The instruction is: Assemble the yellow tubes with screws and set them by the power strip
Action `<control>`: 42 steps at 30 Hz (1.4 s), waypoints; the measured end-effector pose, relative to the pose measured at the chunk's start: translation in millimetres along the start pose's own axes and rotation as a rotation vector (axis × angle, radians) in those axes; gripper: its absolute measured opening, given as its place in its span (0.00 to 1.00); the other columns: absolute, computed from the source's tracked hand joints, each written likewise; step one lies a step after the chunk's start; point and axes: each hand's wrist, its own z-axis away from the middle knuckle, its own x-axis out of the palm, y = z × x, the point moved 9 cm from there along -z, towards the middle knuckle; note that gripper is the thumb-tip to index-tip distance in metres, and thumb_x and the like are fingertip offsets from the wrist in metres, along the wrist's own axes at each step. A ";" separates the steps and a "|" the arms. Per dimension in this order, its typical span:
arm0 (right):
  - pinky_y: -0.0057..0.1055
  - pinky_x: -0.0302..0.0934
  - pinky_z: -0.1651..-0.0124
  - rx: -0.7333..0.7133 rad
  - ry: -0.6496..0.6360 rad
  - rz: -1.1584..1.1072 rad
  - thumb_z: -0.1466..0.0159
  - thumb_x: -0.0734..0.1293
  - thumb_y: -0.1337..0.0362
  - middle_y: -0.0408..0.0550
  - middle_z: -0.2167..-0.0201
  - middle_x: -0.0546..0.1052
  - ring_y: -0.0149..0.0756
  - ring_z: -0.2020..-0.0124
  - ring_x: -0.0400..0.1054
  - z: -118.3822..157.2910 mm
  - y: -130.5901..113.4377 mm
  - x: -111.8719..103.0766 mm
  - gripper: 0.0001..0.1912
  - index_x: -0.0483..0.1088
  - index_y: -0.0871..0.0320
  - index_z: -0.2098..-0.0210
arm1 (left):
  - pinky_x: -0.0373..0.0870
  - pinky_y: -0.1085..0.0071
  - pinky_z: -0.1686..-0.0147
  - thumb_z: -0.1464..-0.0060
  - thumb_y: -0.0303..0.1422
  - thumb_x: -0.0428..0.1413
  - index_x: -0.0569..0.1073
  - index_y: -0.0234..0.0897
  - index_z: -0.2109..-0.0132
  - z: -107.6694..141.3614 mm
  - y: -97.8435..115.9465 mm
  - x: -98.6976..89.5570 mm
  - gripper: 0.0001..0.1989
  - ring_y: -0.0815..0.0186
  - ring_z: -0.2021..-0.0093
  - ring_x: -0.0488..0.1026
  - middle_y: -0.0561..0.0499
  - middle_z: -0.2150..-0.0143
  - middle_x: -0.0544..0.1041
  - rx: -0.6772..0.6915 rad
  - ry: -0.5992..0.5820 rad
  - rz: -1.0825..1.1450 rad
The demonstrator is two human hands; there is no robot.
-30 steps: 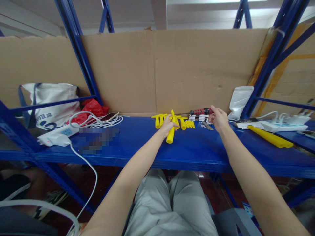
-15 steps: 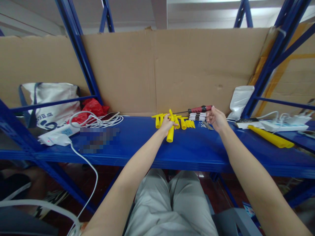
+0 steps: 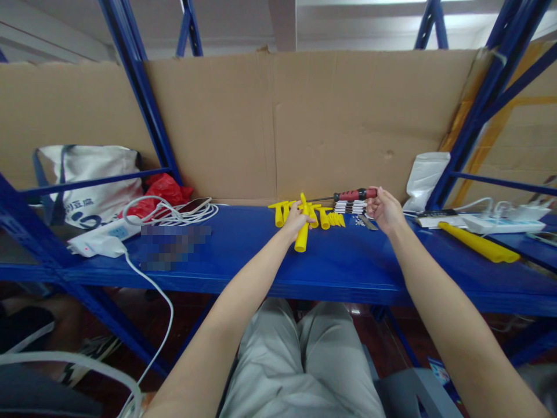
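Gripping a yellow handle (image 3: 301,237) in my left hand (image 3: 296,223), I have my fingers closed around its middle, with the wider, round open end pointing down towards me and the narrow end up and away. My right hand (image 3: 384,210) is closed on the end of a red and black screwdriver (image 3: 351,195), which I hold nearly level, its thin shaft pointing left to the upper part of the handle. From here I can't quite tell whether the tip is inside the handle or only touching it.

The handle is above the near half of the blue surface (image 3: 243,247), in front of a row of more yellow pieces (image 3: 279,217), some to the left of my left hand and some to the right. Next to these lie small yellow bits (image 3: 336,220), then a stack of white strips (image 3: 350,208) with dark bands, just under the screwdriver. Some tiny metal parts (image 3: 358,221) and a flat grey piece (image 3: 369,223) lie just to the left of my right hand.

Further right, a long yellow roll (image 3: 476,242) lies on the surface, and a white pouch (image 3: 426,181) leans near the blue post. Well over on my left are a cloth bag (image 3: 96,168), a red plastic bag (image 3: 163,188) and a coil of white cable (image 3: 191,217), while a cardboard sheet (image 3: 278,128) stands along the back
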 end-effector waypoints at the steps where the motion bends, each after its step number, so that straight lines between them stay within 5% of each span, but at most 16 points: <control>1: 0.19 0.54 0.87 0.000 -0.017 -0.005 0.41 0.68 0.56 0.37 0.85 0.68 0.24 0.88 0.59 -1.1 0.6 0.3 0.11 0.65 0.56 0.69 | 0.62 0.79 0.82 0.58 0.19 0.57 0.56 0.41 0.41 -0.5 -0.2 -0.1 0.36 0.75 0.79 0.67 0.46 0.55 0.73 0.002 0.001 -0.004; 10: 0.19 0.53 0.87 -0.020 -0.002 -0.031 0.47 0.72 0.56 0.34 0.84 0.65 0.22 0.88 0.58 -4.6 2.0 -5.2 0.19 0.58 0.56 0.75 | 0.63 0.78 0.82 0.59 0.18 0.57 0.57 0.41 0.42 -2.6 -1.7 -0.8 0.36 0.72 0.76 0.70 0.46 0.57 0.73 0.002 0.001 0.003; 18: 0.20 0.50 0.88 0.029 0.008 -0.011 0.44 0.69 0.53 0.34 0.90 0.59 0.23 0.89 0.54 -2.4 4.6 -4.7 0.14 0.64 0.56 0.72 | 0.63 0.79 0.82 0.60 0.15 0.54 0.57 0.41 0.43 -3.9 -2.6 0.8 0.37 0.71 0.75 0.71 0.47 0.57 0.73 0.006 -0.021 0.009; 26: 0.19 0.57 0.84 0.032 -0.035 -0.023 0.42 0.69 0.57 0.37 0.81 0.69 0.23 0.85 0.62 0.4 1.4 2.1 0.13 0.61 0.56 0.73 | 0.63 0.78 0.82 0.58 0.18 0.56 0.57 0.40 0.42 -3.2 -1.5 0.0 0.36 0.71 0.76 0.71 0.46 0.58 0.73 0.009 -0.011 0.002; 42: 0.20 0.50 0.87 0.041 -0.033 -0.028 0.46 0.70 0.52 0.33 0.90 0.58 0.24 0.89 0.53 -1.2 5.0 -1.9 0.15 0.64 0.55 0.70 | 0.62 0.79 0.83 0.57 0.22 0.60 0.58 0.41 0.45 -1.8 -1.6 2.6 0.33 0.73 0.77 0.69 0.50 0.61 0.73 0.013 -0.029 0.001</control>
